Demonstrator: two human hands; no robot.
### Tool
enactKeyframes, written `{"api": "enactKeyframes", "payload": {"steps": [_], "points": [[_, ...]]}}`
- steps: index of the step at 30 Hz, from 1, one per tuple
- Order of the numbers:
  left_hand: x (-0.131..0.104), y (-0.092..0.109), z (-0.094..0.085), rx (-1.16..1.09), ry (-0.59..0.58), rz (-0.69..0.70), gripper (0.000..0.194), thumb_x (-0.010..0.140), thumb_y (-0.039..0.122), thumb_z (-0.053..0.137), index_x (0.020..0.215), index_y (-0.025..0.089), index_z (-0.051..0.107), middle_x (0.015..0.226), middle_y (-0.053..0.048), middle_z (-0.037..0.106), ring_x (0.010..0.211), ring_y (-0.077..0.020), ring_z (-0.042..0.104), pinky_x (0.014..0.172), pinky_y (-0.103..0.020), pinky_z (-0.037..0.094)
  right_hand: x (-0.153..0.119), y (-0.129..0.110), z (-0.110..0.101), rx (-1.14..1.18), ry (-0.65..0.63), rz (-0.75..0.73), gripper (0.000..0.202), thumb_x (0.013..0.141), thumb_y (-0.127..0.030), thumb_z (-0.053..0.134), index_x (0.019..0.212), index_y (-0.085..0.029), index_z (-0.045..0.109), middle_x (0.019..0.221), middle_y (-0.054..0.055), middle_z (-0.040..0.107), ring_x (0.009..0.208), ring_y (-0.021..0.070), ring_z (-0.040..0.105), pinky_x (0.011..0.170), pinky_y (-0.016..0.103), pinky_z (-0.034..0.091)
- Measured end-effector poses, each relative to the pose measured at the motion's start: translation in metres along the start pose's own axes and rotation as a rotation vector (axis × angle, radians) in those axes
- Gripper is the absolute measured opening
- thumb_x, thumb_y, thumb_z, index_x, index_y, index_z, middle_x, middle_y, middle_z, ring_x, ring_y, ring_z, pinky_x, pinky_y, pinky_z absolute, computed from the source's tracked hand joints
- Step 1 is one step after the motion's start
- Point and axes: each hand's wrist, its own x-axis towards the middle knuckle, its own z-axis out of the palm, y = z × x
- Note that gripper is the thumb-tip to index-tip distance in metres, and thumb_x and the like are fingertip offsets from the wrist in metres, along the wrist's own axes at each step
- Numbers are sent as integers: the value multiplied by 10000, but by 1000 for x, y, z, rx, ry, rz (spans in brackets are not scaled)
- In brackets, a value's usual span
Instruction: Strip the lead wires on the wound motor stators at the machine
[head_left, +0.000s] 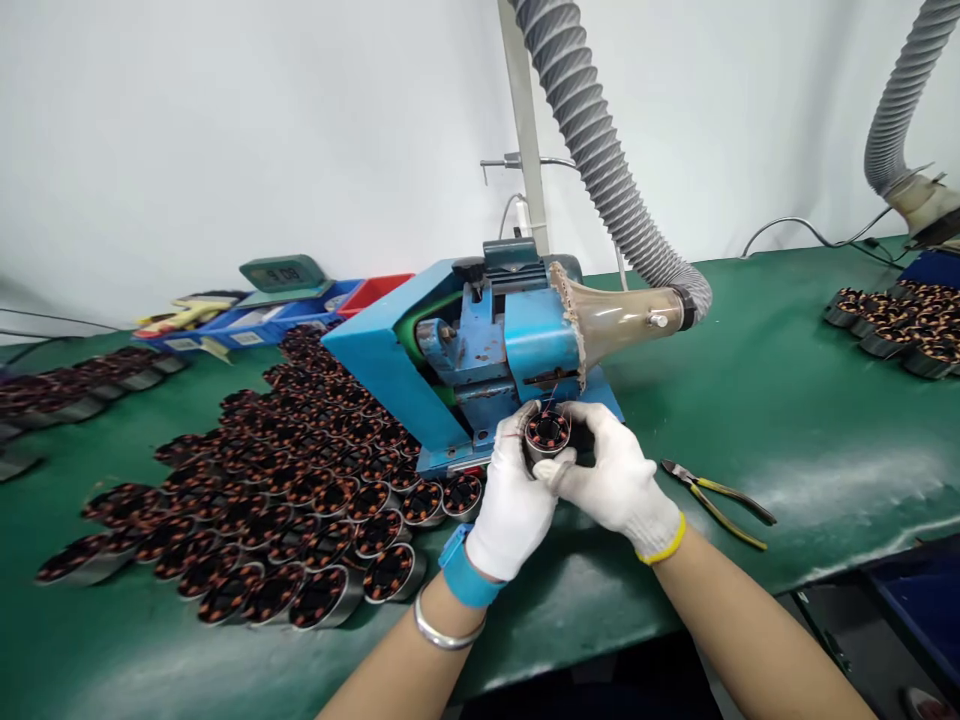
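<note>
A motor stator (547,432), a metal ring with copper windings and black inserts, is held up in front of the blue machine (544,330). My left hand (514,500), in a white glove with a blue wrist strap, grips its left side. My right hand (619,470), in a white glove with a yellow cuff, has its fingers closed on the right and lower side. Thin wires (551,400) rise from the stator's top edge, close to a dark slot in the machine's cover.
Many similar stators (322,500) crowd the green table (825,400) to the left; another group (911,320) sits far right. Yellow-handled cutting pliers (720,495) lie right of my hands. A grey hose (600,140) joins the machine. Blue bins (247,325) and a digital clock (283,275) stand behind.
</note>
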Motion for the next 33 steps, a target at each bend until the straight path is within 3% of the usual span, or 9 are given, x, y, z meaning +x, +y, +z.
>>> {"api": "enactKeyframes", "payload": {"steps": [3, 5, 10, 21, 33], "points": [[7, 3, 6, -36, 79, -52, 514, 661, 247, 763, 1126, 180, 554, 1103, -90, 655, 1025, -248, 648, 959, -442, 517, -2, 0, 8, -24, 2, -47, 545, 641, -331, 757, 1142, -161, 623, 1161, 103, 640, 1085, 247, 611, 988, 392, 490], [12, 7, 11, -49, 110, -78, 507, 612, 211, 779, 1073, 164, 573, 1035, -87, 678, 948, -238, 667, 906, -425, 544, 3, 3, 10, 52, -3, 5, 506, 695, -354, 731, 1150, -162, 618, 1112, 97, 665, 986, 227, 647, 902, 375, 536], [26, 14, 18, -20, 196, -43, 462, 591, 215, 791, 1005, 155, 596, 980, -84, 699, 906, -229, 674, 880, -400, 552, 19, 8, 11, 258, 27, 15, 452, 678, -371, 775, 1053, -155, 645, 897, 66, 698, 751, 185, 643, 715, 326, 558], [33, 17, 23, 167, 294, -48, 454, 585, 306, 820, 961, 168, 606, 865, -58, 701, 759, -196, 660, 748, -345, 553, 24, 6, 15, 453, 43, 13, 326, 681, -330, 777, 954, -172, 695, 822, 34, 701, 736, 163, 641, 732, 291, 553], [32, 16, 25, 165, 300, -32, 428, 584, 299, 822, 902, 182, 560, 806, -28, 669, 717, -180, 637, 683, -313, 529, 24, 10, 14, 415, 59, 5, 388, 684, -361, 749, 1004, -156, 673, 890, 67, 701, 811, 198, 656, 786, 336, 553]]}}
